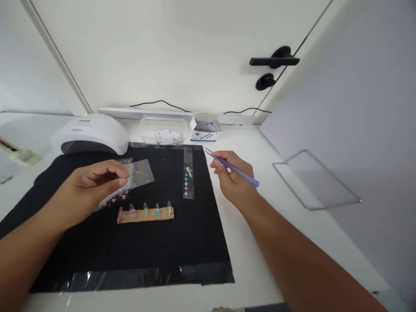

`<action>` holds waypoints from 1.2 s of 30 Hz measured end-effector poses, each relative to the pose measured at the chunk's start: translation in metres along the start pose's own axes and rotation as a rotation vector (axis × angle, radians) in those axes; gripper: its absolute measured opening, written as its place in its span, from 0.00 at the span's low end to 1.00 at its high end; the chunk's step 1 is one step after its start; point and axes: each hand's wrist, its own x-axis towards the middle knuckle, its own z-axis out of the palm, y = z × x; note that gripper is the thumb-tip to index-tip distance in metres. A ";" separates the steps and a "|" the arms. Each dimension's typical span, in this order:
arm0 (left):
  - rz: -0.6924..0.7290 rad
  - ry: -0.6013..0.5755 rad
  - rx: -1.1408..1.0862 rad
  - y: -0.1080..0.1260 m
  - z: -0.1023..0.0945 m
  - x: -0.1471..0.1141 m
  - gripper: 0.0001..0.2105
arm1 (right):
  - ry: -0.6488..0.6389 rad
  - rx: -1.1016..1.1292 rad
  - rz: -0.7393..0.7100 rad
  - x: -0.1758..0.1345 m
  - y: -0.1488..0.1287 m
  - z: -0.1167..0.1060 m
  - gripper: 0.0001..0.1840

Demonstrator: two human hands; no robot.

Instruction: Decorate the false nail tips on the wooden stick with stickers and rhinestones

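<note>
My right hand [238, 180] grips purple tweezers [235, 168], their pale tips pointing up and left past the mat's right edge. Over the left of the black mat [130, 251], my left hand [87, 188] has thumb and forefinger brought together; what is between them, if anything, I cannot make out. Partly hidden behind that hand lie nail sticker sheets, one clear with small coloured bits [142, 172]. In front sits a tan strip [147, 215] bearing several nail tips, some with pink or blue decorations. Small flower charms [186, 183] line a clear strip [188, 156] on the right.
A white nail lamp [92, 134] stands at the back left. Behind the mat are a clear tray [147, 128] of small white packets and an open alcohol pads box [204, 131]. To the right, a metal wire frame [305, 208] stands against the wall.
</note>
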 end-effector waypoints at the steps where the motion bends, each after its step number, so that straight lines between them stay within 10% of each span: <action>1: 0.005 -0.016 0.007 -0.001 0.000 0.000 0.02 | -0.019 -0.034 -0.010 0.000 -0.001 -0.002 0.11; 13: -0.082 0.008 0.004 -0.002 0.003 0.002 0.09 | -0.554 -0.577 -0.092 0.007 -0.019 -0.011 0.14; 36: -0.002 -0.115 0.243 -0.009 0.002 0.019 0.05 | -0.674 -0.565 -0.084 0.008 -0.010 -0.002 0.17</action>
